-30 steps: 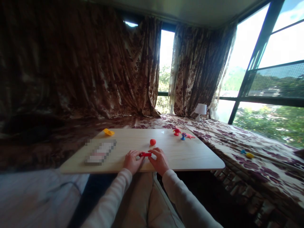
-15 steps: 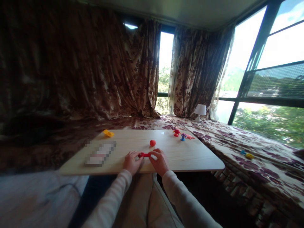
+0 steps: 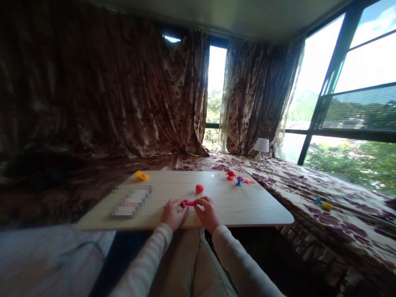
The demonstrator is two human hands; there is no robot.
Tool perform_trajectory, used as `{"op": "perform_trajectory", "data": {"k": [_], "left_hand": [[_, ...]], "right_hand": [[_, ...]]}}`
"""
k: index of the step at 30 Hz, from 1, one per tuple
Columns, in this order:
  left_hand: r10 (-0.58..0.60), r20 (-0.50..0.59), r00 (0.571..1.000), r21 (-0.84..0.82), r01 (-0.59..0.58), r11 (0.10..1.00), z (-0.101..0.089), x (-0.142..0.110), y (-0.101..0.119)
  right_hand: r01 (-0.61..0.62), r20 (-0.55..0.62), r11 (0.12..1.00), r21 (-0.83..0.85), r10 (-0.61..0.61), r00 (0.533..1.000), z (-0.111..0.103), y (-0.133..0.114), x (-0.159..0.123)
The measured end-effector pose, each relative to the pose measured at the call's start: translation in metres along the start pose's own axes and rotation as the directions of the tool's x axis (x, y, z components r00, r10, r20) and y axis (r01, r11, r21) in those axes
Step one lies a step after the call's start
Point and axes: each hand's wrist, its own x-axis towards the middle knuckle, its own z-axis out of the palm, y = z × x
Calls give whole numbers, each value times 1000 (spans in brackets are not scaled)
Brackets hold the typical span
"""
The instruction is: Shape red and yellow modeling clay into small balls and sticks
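Note:
Between my two hands, just above the table's near edge, is a short red bar-shaped piece point(image 3: 190, 203); its exact kind is too small to make out. My left hand point(image 3: 173, 213) pinches its left end between thumb and fingers. The right end is pinched the same way by my right hand point(image 3: 209, 213). A red ball point(image 3: 199, 189) rests on the table a little beyond the fingers, touched by neither hand.
The pale wooden table point(image 3: 247, 206) bears a yellow toy point(image 3: 142, 175), a blurred-out flat object point(image 3: 131, 203), a red toy figure point(image 3: 230, 175), a blue one point(image 3: 239, 180) and a pink one point(image 3: 248, 180). A white lamp point(image 3: 261, 146) and a blue-and-yellow toy point(image 3: 326, 206) lie beyond.
The view has shifted slightly, so everything sits a little lower in the picture. The red piece tilts a touch differently; both hands keep their pinch on it.

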Motion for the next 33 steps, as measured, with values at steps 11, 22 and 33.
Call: {"op": "perform_trajectory", "data": {"k": [11,22,33], "left_hand": [[-2,5,1000,-8,2,1000,2,0,0],[-23,15,1000,-11,23,1000,-1,0,3],[10,29,1000,46,-11,999,-2,-1,9]], "right_hand": [[41,-1,999,-20,-41,999,2,-1,-1],[26,25,1000,0,-26,999,-3,-5,-2],[31,54,999,16,-32,998,1,0,-1]]}}
